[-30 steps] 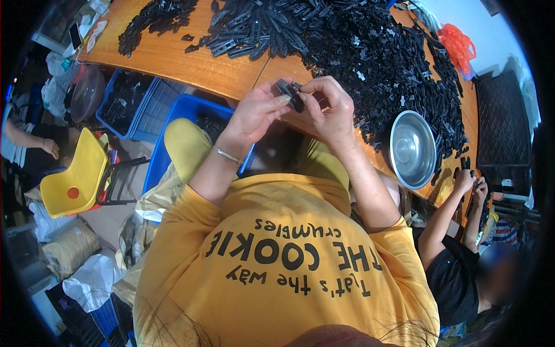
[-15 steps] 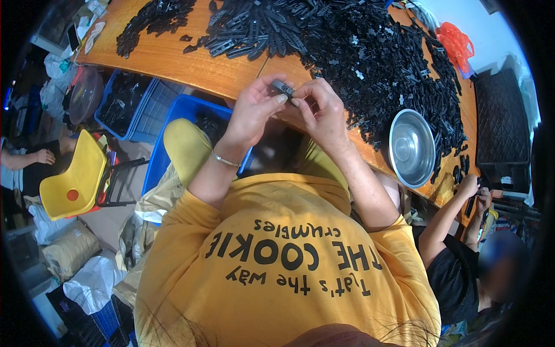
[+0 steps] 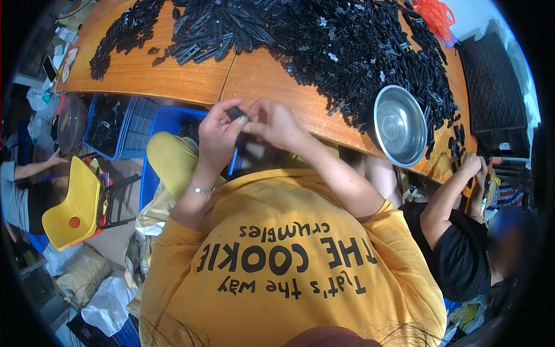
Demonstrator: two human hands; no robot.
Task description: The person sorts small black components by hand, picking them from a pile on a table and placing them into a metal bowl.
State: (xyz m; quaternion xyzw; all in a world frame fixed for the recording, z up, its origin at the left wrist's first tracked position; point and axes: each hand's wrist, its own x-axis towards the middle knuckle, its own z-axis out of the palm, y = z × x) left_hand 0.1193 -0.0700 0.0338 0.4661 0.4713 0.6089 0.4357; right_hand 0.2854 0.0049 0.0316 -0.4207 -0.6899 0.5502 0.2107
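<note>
My left hand (image 3: 218, 128) pinches a small black plastic part (image 3: 235, 113) between thumb and fingertips, just off the table's near edge. My right hand (image 3: 275, 124) is closed against the same part, thumb and forefinger together at its end. Whether the right fingers also hold a separate smaller piece is hidden. Beyond both hands, on the wooden table (image 3: 191, 75), lie long black pieces (image 3: 217, 32) and a broad heap of small black pieces (image 3: 341, 52).
A steel bowl (image 3: 399, 127) sits on the table at right. A co-worker (image 3: 448, 237) handles pieces beyond it. Under the table at left are blue crates (image 3: 130, 124); a yellow chair (image 3: 72, 202) stands nearby, and another person's arm (image 3: 37, 168) reaches toward it.
My view has shifted, so the table sits higher in it. Both hands have turned the black part and closed around it more. The person at far left has moved an arm.
</note>
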